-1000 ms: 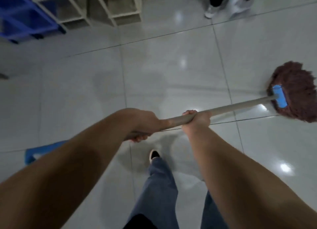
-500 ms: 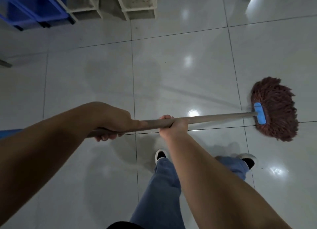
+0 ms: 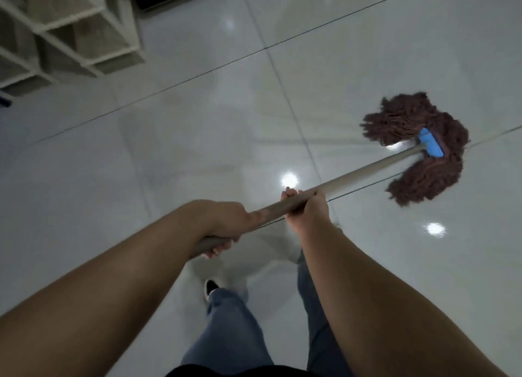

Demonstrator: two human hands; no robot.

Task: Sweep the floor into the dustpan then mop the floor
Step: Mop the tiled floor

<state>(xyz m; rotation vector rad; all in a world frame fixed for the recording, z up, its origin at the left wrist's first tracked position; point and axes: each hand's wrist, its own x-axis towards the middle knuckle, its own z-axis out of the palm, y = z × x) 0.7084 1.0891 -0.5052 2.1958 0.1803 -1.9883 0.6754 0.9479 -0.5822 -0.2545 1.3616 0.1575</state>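
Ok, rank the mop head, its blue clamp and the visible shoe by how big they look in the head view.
1. mop head, clearly largest.
2. blue clamp and shoe: they look alike, and the shoe is partly hidden by the trouser leg, so no ranking between them.

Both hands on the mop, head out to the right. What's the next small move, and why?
Probably draw the mop head back left across the tiles. Left hand and right hand both grip the handle, and the strands already lie flat on the floor.

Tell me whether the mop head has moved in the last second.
Yes. The mop head has slid right, away from the lengthwise grout line it sat beside.
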